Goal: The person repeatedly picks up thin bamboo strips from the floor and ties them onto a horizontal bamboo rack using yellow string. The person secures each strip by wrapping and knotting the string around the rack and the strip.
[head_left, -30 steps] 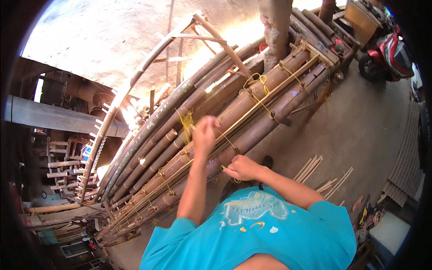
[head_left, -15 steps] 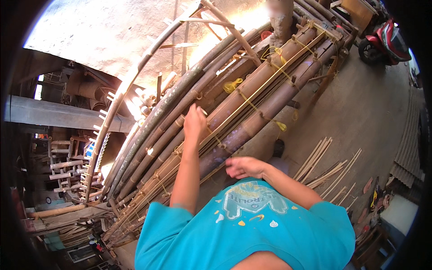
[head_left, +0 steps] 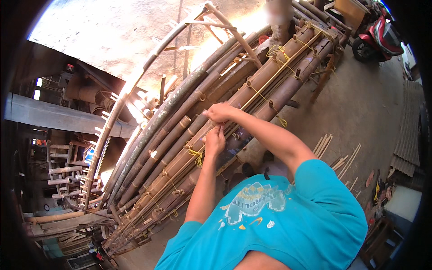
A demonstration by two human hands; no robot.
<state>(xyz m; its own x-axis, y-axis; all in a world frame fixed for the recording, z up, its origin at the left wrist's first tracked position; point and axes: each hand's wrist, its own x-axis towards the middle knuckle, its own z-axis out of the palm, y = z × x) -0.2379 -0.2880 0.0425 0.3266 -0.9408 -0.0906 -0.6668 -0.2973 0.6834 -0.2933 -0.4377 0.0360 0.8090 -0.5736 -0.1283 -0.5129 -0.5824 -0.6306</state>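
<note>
Right hand (head_left: pixel 219 112), earlier beside the shirt (head_left: pixel 265 220), now joins left hand (head_left: pixel 215 141) at the bamboo pole (head_left: pixel 265 73): work turns two-handed. Both grips curl closed; contents unclear. Yellow string (head_left: pixel 195 155) bunches near left hand.

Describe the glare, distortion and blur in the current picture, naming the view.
Head view: glare washes out the pale surface at upper left; head view: fisheye distortion seems to bow the corrugated sheets at right; head view: blur softens the top of the pillar.

1 red motorbike (head_left: pixel 381 37) stands at upper right, corrugated sheets (head_left: pixel 408 130) at right, 1 grey beam (head_left: pixel 58 114) at left.
</note>
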